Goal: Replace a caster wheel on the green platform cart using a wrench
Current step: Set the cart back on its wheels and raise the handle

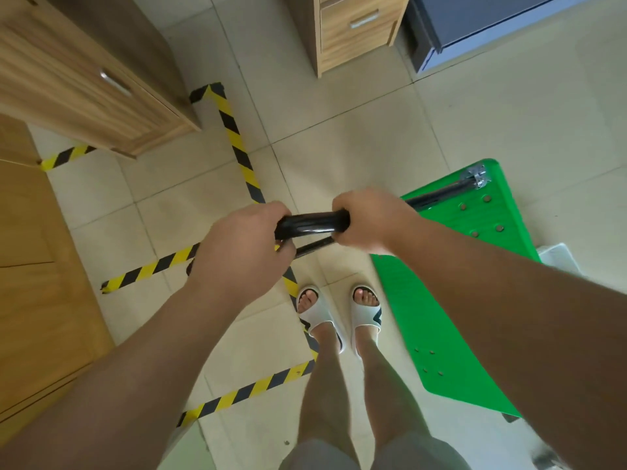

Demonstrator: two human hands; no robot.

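Observation:
The green platform cart (437,300) lies on the tiled floor at the right, its deck showing several bolt heads. Its black handle (312,223) rises toward me, one black tube running back to a metal hinge bracket (479,176) at the deck's far corner. My left hand (241,245) grips the left end of the handle bar. My right hand (369,220) grips its right end. No caster wheel and no wrench show in this view.
Yellow-black hazard tape (237,140) marks lines on the floor. A wooden drawer cabinet (78,79) stands at upper left, another (353,32) at top centre, a dark unit (475,25) at top right. My feet in white slippers (339,313) stand beside the cart.

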